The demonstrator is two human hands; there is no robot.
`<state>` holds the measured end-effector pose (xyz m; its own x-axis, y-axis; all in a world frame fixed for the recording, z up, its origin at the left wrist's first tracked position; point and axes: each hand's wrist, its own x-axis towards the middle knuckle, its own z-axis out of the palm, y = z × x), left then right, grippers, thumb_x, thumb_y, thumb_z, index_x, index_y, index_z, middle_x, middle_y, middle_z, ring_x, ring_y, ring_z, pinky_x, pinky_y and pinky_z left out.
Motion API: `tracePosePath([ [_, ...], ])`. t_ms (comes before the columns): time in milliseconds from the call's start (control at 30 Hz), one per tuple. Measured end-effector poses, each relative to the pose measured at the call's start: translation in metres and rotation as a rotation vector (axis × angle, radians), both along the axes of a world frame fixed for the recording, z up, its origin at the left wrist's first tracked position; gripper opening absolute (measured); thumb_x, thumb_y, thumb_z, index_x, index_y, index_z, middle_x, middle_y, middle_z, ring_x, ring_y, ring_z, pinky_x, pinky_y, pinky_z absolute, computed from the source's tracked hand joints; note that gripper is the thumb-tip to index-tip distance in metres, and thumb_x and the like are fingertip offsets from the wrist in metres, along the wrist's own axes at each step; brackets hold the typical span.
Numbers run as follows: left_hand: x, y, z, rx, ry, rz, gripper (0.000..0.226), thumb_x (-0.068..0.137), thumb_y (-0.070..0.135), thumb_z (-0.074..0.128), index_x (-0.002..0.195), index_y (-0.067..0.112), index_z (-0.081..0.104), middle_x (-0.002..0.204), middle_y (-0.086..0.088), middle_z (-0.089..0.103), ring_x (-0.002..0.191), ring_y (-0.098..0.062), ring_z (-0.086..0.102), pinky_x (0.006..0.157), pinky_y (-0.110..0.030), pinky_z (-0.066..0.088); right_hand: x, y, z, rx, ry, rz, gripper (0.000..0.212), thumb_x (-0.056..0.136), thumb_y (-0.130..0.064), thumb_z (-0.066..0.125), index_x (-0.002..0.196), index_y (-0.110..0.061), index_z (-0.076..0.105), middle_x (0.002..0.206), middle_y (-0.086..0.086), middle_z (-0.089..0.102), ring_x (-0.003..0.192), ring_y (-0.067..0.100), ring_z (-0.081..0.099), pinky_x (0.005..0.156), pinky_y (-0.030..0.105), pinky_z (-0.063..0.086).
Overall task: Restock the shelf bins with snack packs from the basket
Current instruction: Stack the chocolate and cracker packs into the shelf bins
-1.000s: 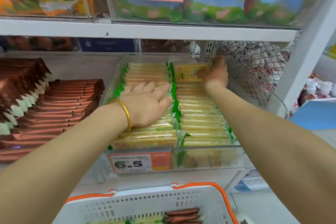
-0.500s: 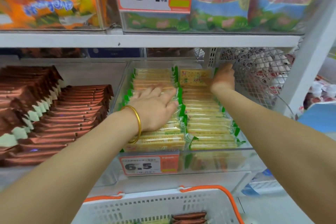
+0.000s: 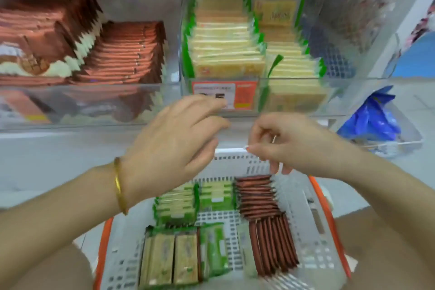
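Quick freeze from the head cam, pretty smeared by motion, so take the details loosely.

Both hands hang over the far rim of the basket (image 3: 314, 216). The left hand (image 3: 179, 143) has its fingers loosely spread and is holding nothing. The right hand (image 3: 299, 146) has its fingers curled downward toward the basket, and I can't see anything in it either. My guess is I'm about to reach in for another load.

The stock is in the basket: green-edged cracker packs (image 3: 176, 202) on the left side, brown wafer packs (image 3: 256, 195) on the right, most standing on edge in rows. Beyond the basket, straight up the shelf, is the clear cracker bin (image 3: 294, 96). Beyond and to the left is the brown-pack bin (image 3: 122, 54).

What worries me:
- The cracker bin already looks close to full. Forcing more in could crush the crackers, or leave packs riding over the front wall where they'd slide out.
- Pulling a few packs out of an on-edge row could tip the rest over.
- The wrappers look slick, so too big a handful could fan out and drop between basket and shelf.
- With two flavours side by side, a hurried grab could end up in the wrong bin.
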<state>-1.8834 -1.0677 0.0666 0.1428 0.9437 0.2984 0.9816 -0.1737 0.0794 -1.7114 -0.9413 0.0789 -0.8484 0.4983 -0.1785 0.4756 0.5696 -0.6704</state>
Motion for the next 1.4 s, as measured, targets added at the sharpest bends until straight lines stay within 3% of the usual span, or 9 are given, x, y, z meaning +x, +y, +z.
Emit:
tracePosePath([
  [200, -0.014, -0.027, -0.082, -0.564, 0.267, -0.023, 0.04, 0.089, 0.031, 0.035, 0.114, 0.016, 0.063, 0.127, -0.01, 0.056, 0.113, -0.03, 0.056, 0.087, -0.045, 0.051, -0.038, -0.001, -0.204, -0.033, -0.64, 0.256, 0.023, 0.093, -0.021, 0.058, 0.102, -0.001, 0.062, 0.098, 0.018, 0.068, 0.087, 0.032, 0.065, 0.078, 0.04, 0.054],
  [333, -0.017, -0.036, -0.098, -0.856, 0.363, -0.027, 0.042, 0.099, 0.037, 0.034, 0.139, 0.023, 0.036, 0.144, -0.001, 0.034, 0.131, -0.022, 0.032, 0.104, -0.039, 0.035, -0.032, -0.027, -0.302, -0.04, -0.72, 0.359, 0.051, 0.095, -0.025, 0.055, 0.138, 0.0, 0.041, 0.141, 0.017, 0.044, 0.125, 0.031, 0.047, 0.103, 0.04, 0.04],
  [567, -0.011, -0.041, -0.107, -0.853, 0.284, -0.044, 0.038, 0.099, 0.035, 0.034, 0.135, 0.022, 0.039, 0.137, 0.002, 0.039, 0.125, -0.019, 0.033, 0.101, -0.036, 0.036, -0.031, -0.072, -0.374, 0.02, -0.755, 0.324, 0.062, 0.094, -0.027, 0.055, 0.144, -0.009, 0.023, 0.14, 0.016, 0.038, 0.126, 0.034, 0.038, 0.099, 0.043, 0.04],
  [700, -0.009, -0.038, -0.109, -0.852, 0.278, -0.054, 0.039, 0.099, 0.035, 0.035, 0.136, 0.022, 0.038, 0.138, 0.001, 0.038, 0.125, -0.02, 0.034, 0.1, -0.039, 0.037, -0.031, -0.073, -0.372, -0.013, -0.859, 0.237, 0.026, 0.093, -0.031, 0.057, 0.102, -0.008, 0.047, 0.119, 0.015, 0.045, 0.091, 0.022, 0.048, 0.078, 0.031, 0.042],
  [800, -0.007, -0.034, -0.108, -0.825, 0.262, -0.057, 0.04, 0.099, 0.036, 0.035, 0.136, 0.022, 0.038, 0.137, 0.002, 0.039, 0.126, -0.019, 0.032, 0.102, -0.038, 0.036, -0.036, -0.066, -0.356, -0.097, -0.874, 0.155, 0.033, 0.09, -0.029, 0.063, 0.073, -0.011, 0.04, 0.078, 0.002, 0.038, 0.083, 0.018, 0.042, 0.063, 0.027, 0.039],
  [1000, 0.002, -0.024, -0.103, -0.767, 0.11, 0.017, 0.058, 0.094, 0.048, 0.044, 0.142, 0.018, 0.031, 0.147, -0.001, 0.028, 0.139, -0.018, 0.015, 0.11, -0.036, 0.028, -0.045, -0.012, -0.222, -0.675, -0.401, -0.331, 0.058, 0.087, -0.011, 0.068, 0.136, -0.009, 0.037, 0.112, 0.009, 0.058, 0.085, 0.02, 0.063, 0.064, 0.027, 0.055],
  [1167, 0.018, -0.004, -0.079, -0.553, -0.057, 0.074, 0.064, 0.088, 0.042, 0.058, 0.141, 0.027, 0.026, 0.136, 0.005, 0.038, 0.123, -0.015, 0.042, 0.094, -0.03, 0.042, -0.02, 0.012, -0.107, -1.085, -0.077, -0.506, 0.012, 0.09, -0.008, 0.061, 0.101, -0.006, 0.056, 0.075, 0.007, 0.059, 0.059, 0.011, 0.058, 0.05, 0.019, 0.052],
  [1267, 0.021, 0.007, -0.053, -0.339, -0.254, 0.132, 0.029, 0.09, 0.028, 0.058, 0.118, 0.026, 0.05, 0.108, 0.007, 0.056, 0.096, -0.014, 0.055, 0.073, -0.025, 0.041, 0.003, 0.013, -0.075, -0.942, -0.045, -0.497, 0.033, 0.094, -0.034, 0.055, 0.108, -0.004, 0.057, 0.083, 0.012, 0.062, 0.059, 0.016, 0.063, 0.052, 0.026, 0.054],
  [1400, 0.023, 0.014, -0.009, -0.352, -0.962, 0.237, 0.021, 0.082, 0.013, 0.07, 0.099, 0.016, 0.057, 0.085, -0.002, 0.069, 0.071, -0.015, 0.067, 0.062, -0.022, 0.052, 0.025, 0.018, -0.044, -0.581, 0.181, -0.448, 0.059, 0.079, -0.063, 0.049, 0.117, -0.018, 0.06, 0.12, 0.004, 0.064, 0.105, 0.019, 0.064, 0.085, 0.035, 0.056],
])
